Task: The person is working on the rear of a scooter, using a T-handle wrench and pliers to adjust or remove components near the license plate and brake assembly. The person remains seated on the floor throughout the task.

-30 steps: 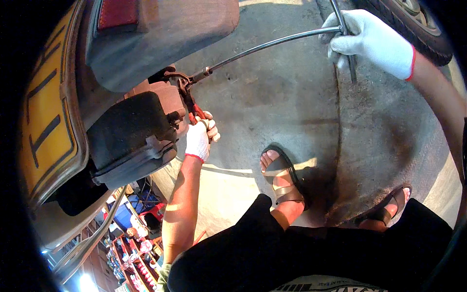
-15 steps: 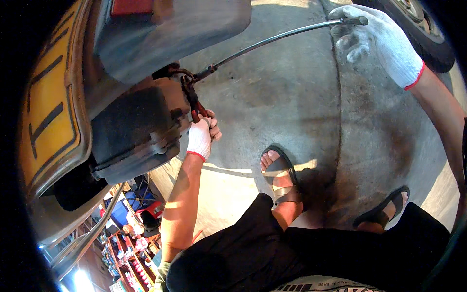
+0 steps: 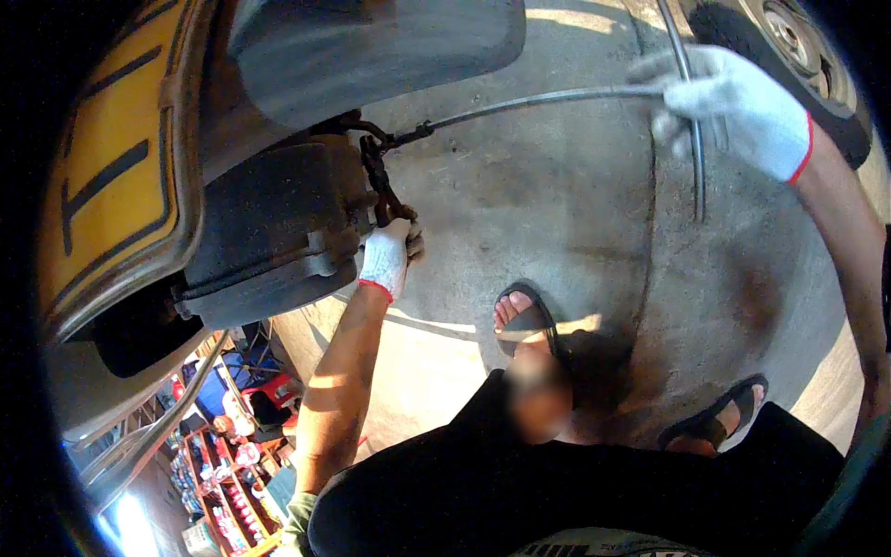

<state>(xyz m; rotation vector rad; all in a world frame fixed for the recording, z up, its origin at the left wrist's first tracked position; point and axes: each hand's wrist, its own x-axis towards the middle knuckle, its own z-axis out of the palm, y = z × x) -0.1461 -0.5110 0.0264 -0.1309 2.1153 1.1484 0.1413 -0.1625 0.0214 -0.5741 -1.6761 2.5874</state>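
Note:
My left hand (image 3: 388, 257), in a white knit glove with a red cuff, is closed round the reddish handles of dark pliers (image 3: 377, 176). The pliers' jaws reach up to a joint beside the dark housing (image 3: 269, 237) under a vehicle. From that joint a long T-handle wrench (image 3: 548, 97) runs to the right, its shaft looking bowed. At its far end, my right hand (image 3: 733, 107), gloved alike, is at the crossbar (image 3: 699, 181). One finger lies over the bar. The other fingers are smeared by motion, so their grip is unclear.
A yellow plate (image 3: 121, 167) with dark marks and a grey flap (image 3: 371, 65) belong to the vehicle on the left. A wheel (image 3: 798, 42) stands at the upper right. Shelves (image 3: 227, 492) with bottles are at the lower left. My sandalled feet rest on the concrete floor (image 3: 520, 200).
The wrench's crossbar has swung from end-on to broadside. My right hand has shifted slightly down and right with it. My left hand keeps hold of the pliers.

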